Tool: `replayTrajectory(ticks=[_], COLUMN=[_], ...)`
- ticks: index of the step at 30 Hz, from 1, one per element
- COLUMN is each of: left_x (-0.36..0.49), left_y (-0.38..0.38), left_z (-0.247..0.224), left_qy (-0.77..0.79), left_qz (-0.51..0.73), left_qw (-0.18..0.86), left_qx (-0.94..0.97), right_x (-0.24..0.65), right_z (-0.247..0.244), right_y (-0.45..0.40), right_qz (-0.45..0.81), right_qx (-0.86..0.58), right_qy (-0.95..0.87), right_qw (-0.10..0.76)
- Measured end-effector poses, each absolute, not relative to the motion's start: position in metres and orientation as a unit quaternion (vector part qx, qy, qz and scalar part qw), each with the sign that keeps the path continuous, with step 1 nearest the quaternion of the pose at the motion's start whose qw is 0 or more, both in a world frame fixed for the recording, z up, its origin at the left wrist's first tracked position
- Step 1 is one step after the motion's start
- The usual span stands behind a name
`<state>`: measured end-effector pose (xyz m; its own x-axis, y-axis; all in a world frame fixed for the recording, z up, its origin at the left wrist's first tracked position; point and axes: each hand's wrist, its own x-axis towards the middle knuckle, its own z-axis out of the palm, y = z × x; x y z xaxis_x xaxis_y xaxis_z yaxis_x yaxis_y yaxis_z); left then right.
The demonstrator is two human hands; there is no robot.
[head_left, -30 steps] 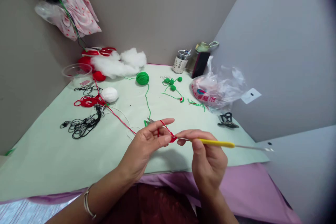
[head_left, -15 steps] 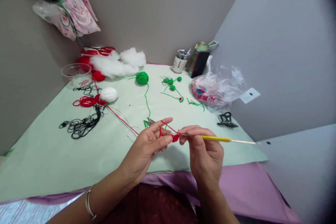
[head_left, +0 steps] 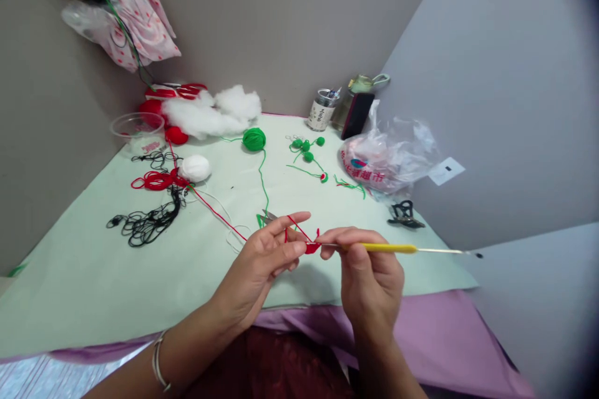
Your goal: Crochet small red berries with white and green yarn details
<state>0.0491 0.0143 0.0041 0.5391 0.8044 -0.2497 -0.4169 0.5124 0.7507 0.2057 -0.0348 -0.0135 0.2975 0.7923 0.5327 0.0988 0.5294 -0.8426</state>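
Between the thumb and fingers of my left hand (head_left: 269, 252) a small red crochet piece (head_left: 312, 248) is pinched. Red yarn (head_left: 218, 217) runs from the left of the table to that hand and stretches over its raised index finger down to the piece. My right hand (head_left: 369, 268) grips a crochet hook (head_left: 388, 248) with a yellow handle, held almost level. The hook's left tip meets the red piece; its bare metal end points right. Scissors (head_left: 268, 216) lie just beyond my left hand, partly hidden by it.
A green yarn ball (head_left: 254, 139), a white yarn ball (head_left: 194, 168) and black yarn (head_left: 150, 224) lie farther back and left. White stuffing (head_left: 210, 113) is against the wall. Small green balls (head_left: 306, 149), a plastic bag (head_left: 388, 156) and a black claw clip (head_left: 405, 215) are right.
My right hand and the hook have shifted slightly to the right. A short red yarn end now stands up above the crochet piece. My left hand keeps its pinch almost in place.
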Motion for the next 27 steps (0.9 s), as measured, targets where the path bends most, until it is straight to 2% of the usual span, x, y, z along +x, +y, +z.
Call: replayTrajectory(ticks=[3,8,11,13,16,18,20,23,27], left_x=[0.048,0.051,0.052,0.052,0.052,0.052,0.052,0.053,0.055], left_y=[0.014,0.009,0.01,0.013,0.017,0.017,0.015,0.013,0.013], left_z=[0.004,0.001,0.0,0.001,0.003,0.003,0.004,0.003,0.001], left_qy=[0.31,0.332,0.315,0.299,0.292,0.295,0.303,0.316,0.324], left_qz=[0.402,0.459,0.43,0.393,0.388,0.4,0.398,0.404,0.415], left_qw=[0.787,0.727,0.777,0.823,0.835,0.82,0.803,0.775,0.772], left_qx=[0.349,0.388,0.335,0.283,0.257,0.284,0.325,0.369,0.356], right_x=[0.208,0.206,0.205,0.204,0.205,0.204,0.203,0.202,0.203], right_z=[-0.009,-0.013,-0.019,-0.02,-0.016,-0.012,-0.008,-0.008,-0.018], right_y=[-0.037,-0.043,-0.043,-0.042,-0.039,-0.036,-0.034,-0.035,-0.039], right_qz=[0.229,-0.006,-0.128,-0.101,0.059,0.143,0.17,0.146,0.028], right_qx=[-0.434,-0.458,-0.464,-0.473,-0.461,-0.438,-0.436,-0.456,-0.471], right_qy=[-0.56,-0.713,-0.735,-0.716,-0.629,-0.58,-0.583,-0.617,-0.68], right_qw=[0.668,0.531,0.477,0.504,0.623,0.672,0.664,0.624,0.561])
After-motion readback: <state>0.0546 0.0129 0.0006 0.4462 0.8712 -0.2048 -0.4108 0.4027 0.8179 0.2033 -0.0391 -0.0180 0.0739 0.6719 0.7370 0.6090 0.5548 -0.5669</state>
